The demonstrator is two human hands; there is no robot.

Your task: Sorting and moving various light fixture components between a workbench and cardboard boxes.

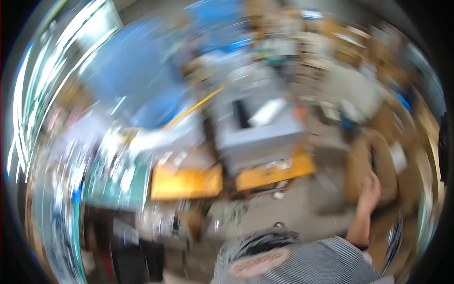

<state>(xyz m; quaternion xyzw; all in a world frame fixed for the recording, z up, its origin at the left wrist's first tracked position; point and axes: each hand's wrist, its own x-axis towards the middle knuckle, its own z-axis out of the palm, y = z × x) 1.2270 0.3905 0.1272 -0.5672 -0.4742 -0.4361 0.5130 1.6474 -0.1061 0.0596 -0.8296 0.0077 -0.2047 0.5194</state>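
Observation:
The whole picture is smeared by motion. My right hand (369, 193) reaches forward at the right, over the near part of a brown cardboard box (358, 161). It overlaps the box's side; whether it grips or only touches the cardboard is too blurred to tell. A dark slot or gap (372, 154) shows in the box just beyond the fingertips. My left hand does not show; only a skin-coloured patch appears at the lower edge, left of my checked shirt (312, 258).
A grey block-like table or machine (260, 135) stands ahead, with a white object (268, 112) on top. Yellow-orange panels (187, 182) sit low in front. To the left is a green-topped bench (116, 182) with clutter. Large blue bags or sheets (132, 66) rise behind. More cartons (350, 42) stand far right.

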